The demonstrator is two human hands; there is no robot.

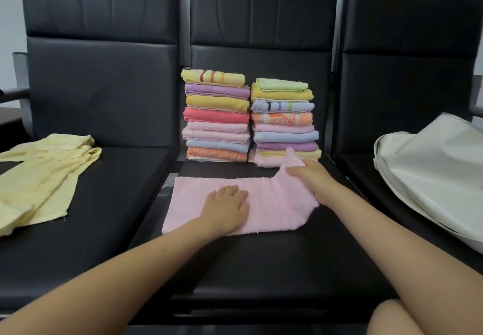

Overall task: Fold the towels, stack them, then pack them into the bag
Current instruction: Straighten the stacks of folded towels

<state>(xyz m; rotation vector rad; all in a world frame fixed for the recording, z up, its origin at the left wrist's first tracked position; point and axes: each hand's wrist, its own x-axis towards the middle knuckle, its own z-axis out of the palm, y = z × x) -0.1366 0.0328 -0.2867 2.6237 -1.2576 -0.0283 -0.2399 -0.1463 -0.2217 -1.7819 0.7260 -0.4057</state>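
A pink towel (pixel 271 204) lies in a long strip on the middle black seat (pixel 261 261). My left hand (pixel 226 205) presses flat on its middle. My right hand (pixel 311 180) grips the towel's right end, which is lifted and bent up toward the stacks. Behind it stand two stacks of folded towels, the left stack (pixel 217 116) and the right stack (pixel 283 121), several colours each. A loose pale yellow towel (pixel 41 177) lies crumpled on the left seat. The white bag (pixel 433 172) lies slumped on the right seat.
Three black padded chairs stand in a row with tall backrests (pixel 99 47). A grey armrest (pixel 15 94) shows at the far left. My knee (pixel 392 319) shows at the bottom right.
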